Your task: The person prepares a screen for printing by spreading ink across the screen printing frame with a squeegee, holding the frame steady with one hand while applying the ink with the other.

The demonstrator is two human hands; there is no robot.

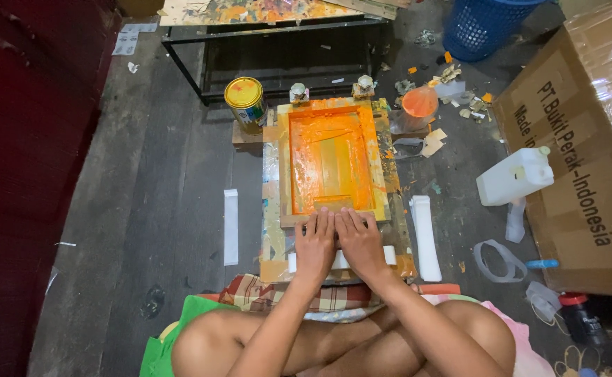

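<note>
Down at the near edge, crossed bare legs, a checked cloth (278, 294) under the front of the board (272, 241). Just beyond, both hands lie side by side, palms down, fingers straight and together: the left hand (314, 246) and right hand (360, 242) press flat, gripping nothing. Under them runs a white strip (390, 254), its ends poking out either side, laid across the board just this side of the frame (283, 160). Fingertips touch the frame's near rail.

The frame itself sits down flat on the board, its screen (330, 157) flooded with orange ink, a paler rectangle showing in the middle. A squeegee seems to rest at the screen's near end, though it's hard to tell. By my reading, the strip is being smoothed into place and no print shows on it yet; inking is ready, the pull is left.

Right of the frame, a stack of white strips (423, 236) lies close by; left of the frame, well apart, one lone strip (230, 225) on the floor. I can't tell which are printed.

At the frame's far left corner stands a yellow-lidded can (245, 101); at the far right corner, an orange-smeared cup (419, 105). Farther right, a white jug (514, 177) by a cardboard box (585, 139). Beyond the frame, a black metal stand (278, 42) and a blue basket (484, 24).
</note>
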